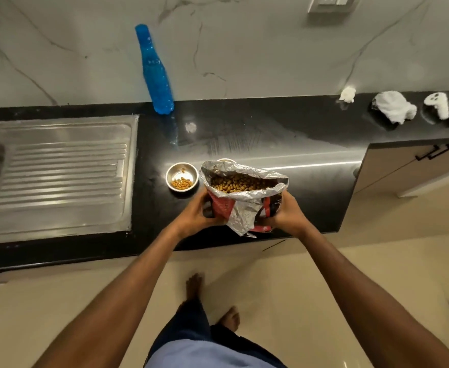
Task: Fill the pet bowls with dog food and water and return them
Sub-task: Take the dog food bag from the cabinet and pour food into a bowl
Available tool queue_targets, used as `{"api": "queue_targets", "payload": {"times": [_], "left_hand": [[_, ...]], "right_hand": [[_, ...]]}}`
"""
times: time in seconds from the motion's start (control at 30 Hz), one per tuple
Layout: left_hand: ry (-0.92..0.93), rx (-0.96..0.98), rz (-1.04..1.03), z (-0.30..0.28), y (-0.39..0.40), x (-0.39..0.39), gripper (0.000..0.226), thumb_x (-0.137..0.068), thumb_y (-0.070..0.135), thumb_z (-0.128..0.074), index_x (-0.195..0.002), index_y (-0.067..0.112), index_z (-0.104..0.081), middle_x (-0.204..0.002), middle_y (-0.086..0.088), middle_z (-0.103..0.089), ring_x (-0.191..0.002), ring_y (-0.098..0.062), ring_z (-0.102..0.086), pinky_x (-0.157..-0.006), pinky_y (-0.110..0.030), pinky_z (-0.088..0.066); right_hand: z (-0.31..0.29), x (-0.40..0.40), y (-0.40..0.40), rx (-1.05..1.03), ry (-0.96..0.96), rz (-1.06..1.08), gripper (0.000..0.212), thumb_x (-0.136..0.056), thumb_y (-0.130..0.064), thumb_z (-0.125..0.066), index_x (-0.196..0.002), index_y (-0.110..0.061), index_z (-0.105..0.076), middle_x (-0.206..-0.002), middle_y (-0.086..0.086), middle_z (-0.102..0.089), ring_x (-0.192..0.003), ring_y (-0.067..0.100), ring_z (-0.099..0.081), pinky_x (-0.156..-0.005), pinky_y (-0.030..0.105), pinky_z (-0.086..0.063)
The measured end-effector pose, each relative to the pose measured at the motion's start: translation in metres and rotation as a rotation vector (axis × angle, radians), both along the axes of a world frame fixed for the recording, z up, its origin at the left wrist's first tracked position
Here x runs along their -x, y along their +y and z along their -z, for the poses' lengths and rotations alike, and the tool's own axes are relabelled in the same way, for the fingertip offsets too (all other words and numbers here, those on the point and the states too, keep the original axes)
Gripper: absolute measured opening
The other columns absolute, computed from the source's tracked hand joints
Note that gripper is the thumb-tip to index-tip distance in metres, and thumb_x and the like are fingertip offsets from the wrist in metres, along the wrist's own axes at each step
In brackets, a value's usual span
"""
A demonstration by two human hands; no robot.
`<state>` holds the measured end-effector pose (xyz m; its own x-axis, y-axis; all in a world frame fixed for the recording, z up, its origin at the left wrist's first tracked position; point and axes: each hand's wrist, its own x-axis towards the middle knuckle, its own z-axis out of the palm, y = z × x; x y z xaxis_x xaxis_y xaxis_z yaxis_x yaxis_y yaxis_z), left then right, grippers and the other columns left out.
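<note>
An open red and silver dog food bag (pixel 240 197) full of brown kibble stands near the front edge of the black counter (pixel 311 187). My left hand (pixel 195 212) grips its left side and my right hand (pixel 287 213) grips its right side. To the left of the bag sits a small steel bowl (pixel 182 177) with a little kibble in it. Only the rim of a second steel bowl (pixel 226 160) shows behind the bag's top. A blue water bottle (pixel 155 73) stands at the back against the wall.
A steel sink drainboard (pixel 58 171) fills the counter's left part. White cloths (pixel 394 106) and a white controller (pixel 437 104) lie at the far right. A cabinet door with a black handle (pixel 433 152) is below right. My bare feet stand on the beige floor.
</note>
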<state>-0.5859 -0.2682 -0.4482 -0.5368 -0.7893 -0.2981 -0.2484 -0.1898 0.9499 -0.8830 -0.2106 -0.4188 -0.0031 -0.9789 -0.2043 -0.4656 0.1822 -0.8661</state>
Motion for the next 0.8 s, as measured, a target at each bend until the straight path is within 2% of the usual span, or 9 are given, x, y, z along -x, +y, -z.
{"api": "queue_targets", "payload": {"times": [0.07, 0.2, 0.3, 0.4, 0.47, 0.53, 0.63, 0.73, 0.8], "left_hand": [[0.049, -0.064, -0.058, 0.004, 0.0, -0.004, 0.096, -0.076, 0.011, -0.098, -0.156, 0.024, -0.046, -0.151, 0.0, -0.062, -0.143, -0.019, -0.058, -0.117, -0.048, -0.051], [0.092, -0.118, -0.101, 0.005, -0.005, -0.008, 0.082, -0.084, 0.008, -0.091, -0.154, 0.018, -0.049, -0.15, -0.004, -0.064, -0.142, -0.021, -0.059, -0.123, -0.054, -0.043], [0.151, -0.181, -0.134, 0.002, -0.003, -0.004, 0.066, -0.091, 0.014, -0.07, -0.154, 0.017, -0.051, -0.148, -0.008, -0.065, -0.141, -0.03, -0.059, -0.123, -0.055, -0.043], [0.252, -0.335, -0.205, -0.003, -0.006, 0.0, 0.067, -0.093, 0.039, -0.05, -0.159, 0.024, -0.049, -0.152, -0.008, -0.063, -0.145, -0.036, -0.053, -0.126, -0.055, -0.038], [0.269, -0.375, -0.221, -0.005, -0.01, 0.002, 0.066, -0.102, 0.061, -0.034, -0.159, 0.032, -0.049, -0.156, -0.001, -0.061, -0.149, -0.027, -0.051, -0.128, -0.054, -0.033], [0.255, -0.378, -0.216, -0.004, -0.013, 0.004, 0.079, -0.1, 0.079, -0.023, -0.162, 0.035, -0.045, -0.159, 0.002, -0.058, -0.152, -0.022, -0.048, -0.128, -0.05, -0.032], [0.252, -0.366, -0.177, 0.006, -0.015, 0.002, 0.096, -0.091, 0.093, -0.033, -0.164, 0.031, -0.043, -0.159, 0.002, -0.058, -0.151, -0.022, -0.049, -0.13, -0.054, -0.03], [0.249, -0.385, -0.206, 0.017, -0.011, 0.0, 0.096, -0.09, 0.094, -0.035, -0.163, 0.032, -0.043, -0.158, 0.0, -0.06, -0.15, -0.023, -0.052, -0.13, -0.058, -0.03], [0.255, -0.383, -0.239, 0.017, -0.007, 0.001, 0.095, -0.09, 0.093, -0.035, -0.163, 0.033, -0.043, -0.156, 0.0, -0.061, -0.149, -0.024, -0.053, -0.129, -0.058, -0.031]], "right_hand": [[-0.006, 0.001, -0.012, -0.041, 0.036, -0.039, 0.093, -0.056, -0.024, -0.107, -0.137, -0.022, -0.063, -0.127, -0.003, -0.077, -0.12, 0.017, -0.074, -0.107, 0.05, -0.06], [-0.009, 0.0, -0.03, -0.092, 0.064, -0.074, 0.086, -0.059, -0.01, -0.105, -0.134, -0.023, -0.063, -0.123, -0.005, -0.078, -0.116, 0.013, -0.075, -0.107, 0.045, -0.059], [-0.014, -0.003, -0.036, -0.119, 0.058, -0.061, 0.084, -0.055, -0.017, -0.102, -0.129, -0.026, -0.063, -0.12, -0.007, -0.078, -0.115, 0.012, -0.075, -0.104, 0.035, -0.059], [-0.021, -0.004, -0.042, -0.144, 0.028, -0.05, 0.085, -0.052, -0.027, -0.1, -0.128, -0.025, -0.063, -0.121, -0.009, -0.077, -0.114, 0.013, -0.075, -0.101, 0.03, -0.059], [-0.022, -0.003, -0.048, -0.162, 0.025, -0.044, 0.089, -0.053, -0.026, -0.101, -0.132, -0.02, -0.062, -0.123, -0.002, -0.078, -0.116, 0.019, -0.075, -0.104, 0.04, -0.059], [-0.023, -0.001, -0.052, -0.18, 0.028, -0.055, 0.09, -0.053, -0.024, -0.101, -0.134, -0.019, -0.062, -0.124, 0.003, -0.078, -0.118, 0.023, -0.075, -0.107, 0.047, -0.057], [-0.03, -0.004, -0.06, -0.197, 0.042, -0.09, 0.088, -0.055, -0.023, -0.101, -0.134, -0.022, -0.062, -0.125, 0.001, -0.078, -0.118, 0.02, -0.075, -0.108, 0.048, -0.057], [-0.034, -0.01, -0.06, -0.2, 0.042, -0.121, 0.086, -0.056, -0.024, -0.101, -0.133, -0.025, -0.062, -0.126, -0.002, -0.077, -0.119, 0.018, -0.075, -0.107, 0.043, -0.057], [-0.034, -0.01, -0.058, -0.198, 0.034, -0.133, 0.084, -0.061, -0.014, -0.101, -0.135, -0.023, -0.062, -0.126, -0.002, -0.077, -0.119, 0.018, -0.075, -0.108, 0.042, -0.057]]}}
